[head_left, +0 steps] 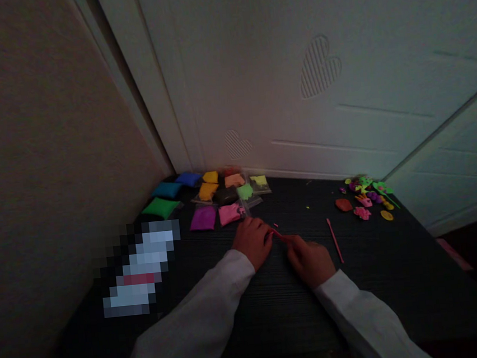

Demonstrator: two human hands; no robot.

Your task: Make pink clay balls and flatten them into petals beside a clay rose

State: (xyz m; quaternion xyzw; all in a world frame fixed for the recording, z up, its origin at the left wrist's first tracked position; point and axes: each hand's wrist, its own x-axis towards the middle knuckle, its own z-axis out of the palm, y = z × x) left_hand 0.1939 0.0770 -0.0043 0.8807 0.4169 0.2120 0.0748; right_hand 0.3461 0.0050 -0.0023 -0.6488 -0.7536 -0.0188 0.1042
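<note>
My right hand [311,259] is closed around a thin pink-red clay modelling tool [278,233], whose end points left. That end reaches the fingertips of my left hand [252,242], which is curled low over the table. A bit of pink shows at the left fingertips, but the fingers hide most of it. Just beyond the hands lies a tiny pink piece [275,225]. A second pink modelling tool [335,241] rests on the table to the right of my right hand.
Bags of coloured clay, among them a purple bag [203,218], a pink bag [230,214] and a green bag [161,208], line the back left of the black table [273,322]. Small clay shapes [362,198] cluster at the right. A blurred bright screen [141,270] lies left. A white panel [272,85] stands behind.
</note>
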